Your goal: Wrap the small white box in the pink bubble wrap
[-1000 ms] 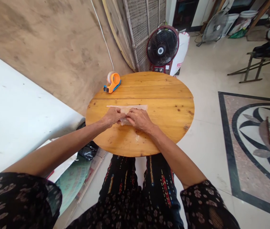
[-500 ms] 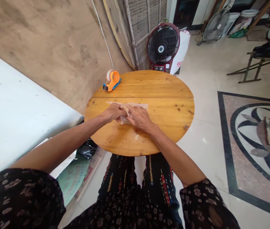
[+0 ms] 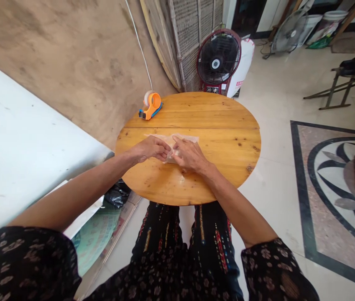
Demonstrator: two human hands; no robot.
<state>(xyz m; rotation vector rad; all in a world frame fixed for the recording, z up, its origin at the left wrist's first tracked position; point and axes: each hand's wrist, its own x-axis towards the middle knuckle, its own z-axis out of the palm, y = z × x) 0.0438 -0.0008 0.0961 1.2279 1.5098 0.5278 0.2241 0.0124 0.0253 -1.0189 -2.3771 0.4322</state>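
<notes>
A thin, translucent plastic sheet (image 3: 192, 138) lies crumpled on the round wooden table (image 3: 227, 154), its near part bunched up between my hands. My left hand (image 3: 152, 149) comes in from the left, fingers curled together with the tips at the bunched part, apparently pinching it. Over the right part of the sheet lies my right hand (image 3: 190, 154), thumb and fingers bent around the bunched part. Whatever the plastic wraps, if anything, is covered by my fingers. An orange tape dispenser (image 3: 154, 104) with a roll of clear tape stands at the table's far left edge.
Behind the table stands a dark red fan (image 3: 218, 58) beside a white sack (image 3: 243, 58). A brown wall rises at the left, with a white cord (image 3: 139, 42) hanging along it. Below left lies a black plastic bag (image 3: 117, 194). A folding stool (image 3: 335, 90) stands far right.
My left hand's fingers have straightened a little and shifted slightly away from my right hand's fingers. My right hand stays on the plastic. The whole view has shifted slightly.
</notes>
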